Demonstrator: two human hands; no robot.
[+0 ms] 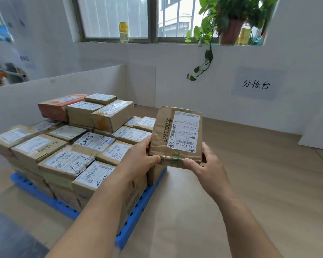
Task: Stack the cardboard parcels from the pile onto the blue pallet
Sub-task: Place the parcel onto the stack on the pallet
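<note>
Seen from the head camera: brown parcel point(175, 135) up in the air, tilted, just right of the stacked parcels point(73, 146) on the blue pallet point(134, 229). Gripped at its near end by left hand point(138, 155) and right hand point(209, 164), thumbs curled over the front edge, other fingers wrapped round the sides. Level it out, carry left, set flat on the top layer, flush with neighbours. Mind the taller upper tier point(93, 110) at the back and the white partition point(63, 81) close behind. Farther off: potted plant point(229, 25), yellow bottle point(123, 32) on the sill.
</note>
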